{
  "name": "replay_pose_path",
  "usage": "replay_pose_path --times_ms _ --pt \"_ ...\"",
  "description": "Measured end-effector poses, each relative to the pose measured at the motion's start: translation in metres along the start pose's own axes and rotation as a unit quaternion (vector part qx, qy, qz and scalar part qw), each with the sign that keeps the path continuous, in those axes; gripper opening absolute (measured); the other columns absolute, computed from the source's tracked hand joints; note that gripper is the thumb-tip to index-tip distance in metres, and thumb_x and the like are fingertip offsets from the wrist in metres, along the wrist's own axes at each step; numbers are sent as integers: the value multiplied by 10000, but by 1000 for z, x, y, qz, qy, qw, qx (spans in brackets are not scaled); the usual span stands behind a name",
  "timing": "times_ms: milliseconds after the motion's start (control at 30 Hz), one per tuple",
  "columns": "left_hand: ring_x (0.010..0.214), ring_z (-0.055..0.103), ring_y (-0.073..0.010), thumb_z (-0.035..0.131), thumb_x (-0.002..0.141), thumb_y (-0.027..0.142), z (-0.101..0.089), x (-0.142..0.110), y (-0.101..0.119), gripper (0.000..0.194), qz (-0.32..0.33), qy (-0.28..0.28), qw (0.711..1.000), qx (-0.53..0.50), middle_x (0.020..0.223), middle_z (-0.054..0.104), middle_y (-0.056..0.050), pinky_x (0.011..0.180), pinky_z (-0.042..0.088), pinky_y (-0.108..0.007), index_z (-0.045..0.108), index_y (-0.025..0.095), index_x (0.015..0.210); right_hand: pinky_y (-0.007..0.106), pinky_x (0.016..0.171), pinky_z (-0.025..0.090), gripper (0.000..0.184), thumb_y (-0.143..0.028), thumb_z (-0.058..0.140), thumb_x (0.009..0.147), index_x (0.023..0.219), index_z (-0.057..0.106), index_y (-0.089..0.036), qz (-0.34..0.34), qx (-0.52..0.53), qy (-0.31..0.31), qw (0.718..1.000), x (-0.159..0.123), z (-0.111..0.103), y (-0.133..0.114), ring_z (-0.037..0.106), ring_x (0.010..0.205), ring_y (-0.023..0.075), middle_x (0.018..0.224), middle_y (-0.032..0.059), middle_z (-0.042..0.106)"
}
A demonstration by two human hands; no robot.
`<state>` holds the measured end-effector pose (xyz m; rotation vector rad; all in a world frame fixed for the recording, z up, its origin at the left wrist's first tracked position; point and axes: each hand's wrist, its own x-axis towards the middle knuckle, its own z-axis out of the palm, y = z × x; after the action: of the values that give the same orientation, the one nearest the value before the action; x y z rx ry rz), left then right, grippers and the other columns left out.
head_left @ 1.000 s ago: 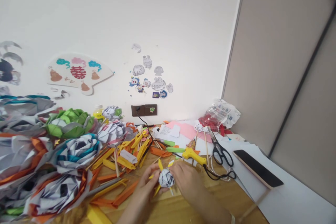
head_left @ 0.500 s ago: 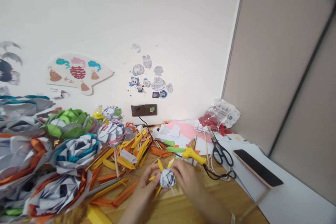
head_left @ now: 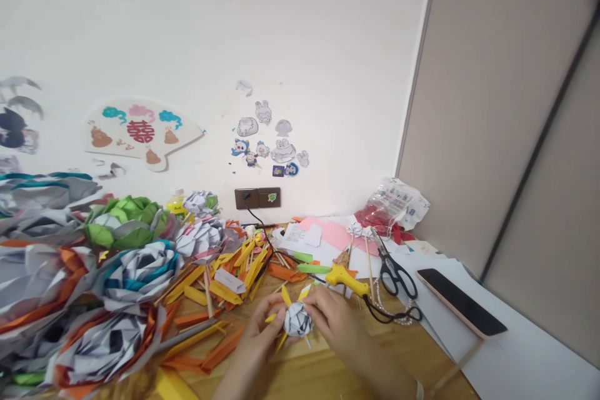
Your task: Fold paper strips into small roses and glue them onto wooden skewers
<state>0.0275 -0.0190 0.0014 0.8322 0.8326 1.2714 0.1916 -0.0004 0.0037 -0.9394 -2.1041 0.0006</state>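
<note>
Between my two hands sits a small folded paper flower [head_left: 297,319], with a white and dark-printed centre and yellow paper petals [head_left: 285,295] sticking out around it. My left hand [head_left: 265,324] closes on its left side, thumb against the centre. On the other side, my right hand [head_left: 330,314] pinches its upper right edge near a yellow-and-white petal. The underside of the flower is hidden. Just beyond my right hand lies a yellow glue gun [head_left: 347,277] with a green tip and a black cord.
Large paper flowers [head_left: 112,344] crowd the left. Folded yellow and orange paper strips [head_left: 225,290] are strewn beside them. Black-handled scissors [head_left: 397,275], a phone [head_left: 462,302] and white paper sheets [head_left: 529,350] lie at right. A wall socket [head_left: 257,198] holds a plugged-in cord.
The flower has shifted very slightly left between my hands, and the view has tipped a little. Both hands keep their hold.
</note>
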Motion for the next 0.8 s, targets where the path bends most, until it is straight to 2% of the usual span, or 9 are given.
replay_pose_path --times_ms 100,267,400,533,700,800 --pt "680 607 -152 759 605 361 1 0 1 324 11 1 1000 9 709 657 1 623 481 -248 603 206 843 234 608 436 248 -264 339 944 828 545 -190 11 11 21 1000 0 1 -2 569 679 148 732 24 606" --pt "677 601 -153 765 593 373 5 -2 3 359 44 25 998 24 721 669 -5 600 466 -230 602 201 863 248 605 443 302 -240 301 951 810 564 -187 -11 -27 67 997 -1 5 -4 566 656 156 711 37 612" --pt "657 603 -151 780 560 393 2 0 3 376 66 23 996 47 688 680 -5 601 455 -219 610 197 832 260 643 466 270 -214 323 939 831 567 -179 -9 -12 51 999 -2 9 -5 577 715 166 761 54 613" --pt "635 609 -153 773 568 399 -2 4 3 367 67 16 996 55 640 672 9 612 455 -226 606 203 829 271 702 474 154 -163 409 894 868 560 -177 10 16 28 999 -2 10 -9 587 790 175 835 59 621" --pt "689 621 -165 770 568 406 -2 5 3 383 71 3 995 72 705 696 -13 635 462 -229 608 194 843 250 642 447 138 -110 445 855 794 556 -166 87 55 15 995 0 8 -13 580 720 169 760 41 613" --pt "692 624 -166 767 569 414 -3 5 2 391 69 4 995 69 704 696 -12 639 462 -231 606 198 852 241 625 428 146 -117 437 855 770 547 -163 106 73 26 991 1 8 -13 572 692 165 732 39 608"
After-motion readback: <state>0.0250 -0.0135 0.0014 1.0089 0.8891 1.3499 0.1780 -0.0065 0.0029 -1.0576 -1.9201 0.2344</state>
